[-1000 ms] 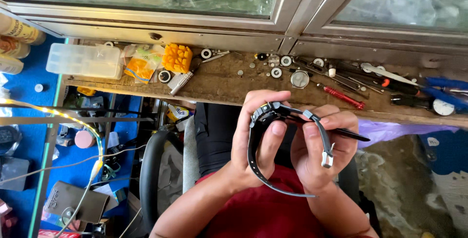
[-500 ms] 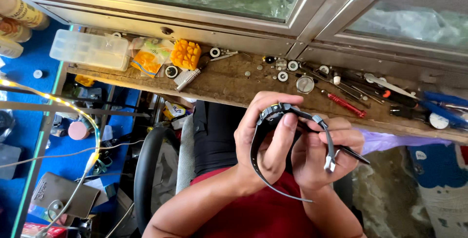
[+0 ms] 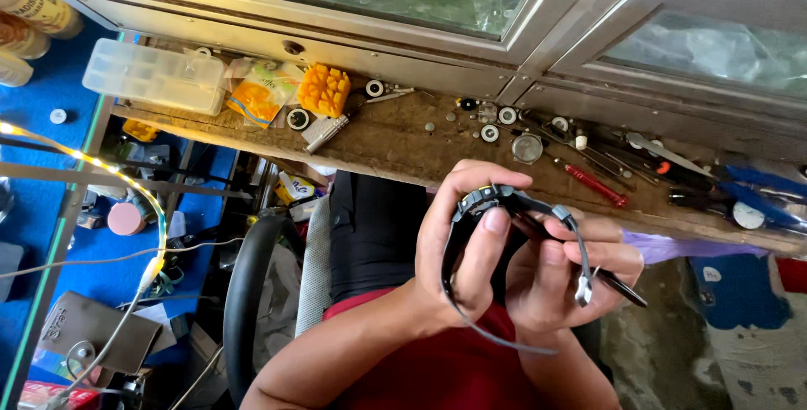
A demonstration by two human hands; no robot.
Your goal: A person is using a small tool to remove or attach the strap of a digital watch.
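Note:
My left hand [image 3: 464, 246] and my right hand [image 3: 561, 280] hold a black wristwatch [image 3: 487, 200] between them, over my lap. The left thumb presses on the watch case. Its black strap [image 3: 450, 280] curves down around the left hand, and the other strap half with a silver buckle [image 3: 582, 291] hangs over the right hand. A thin dark tool [image 3: 620, 288] sticks out from the fingers of my right hand.
A wooden bench [image 3: 403, 141] runs across, strewn with watch parts, a round watch case [image 3: 527, 148], a red screwdriver [image 3: 594, 185], an orange block [image 3: 324, 90] and a clear plastic box [image 3: 154, 76]. A black chair [image 3: 252, 292] stands to the left.
Both hands with the watch have kept their grip; the view has shifted slightly, so the bench and hands sit a little more to the right.

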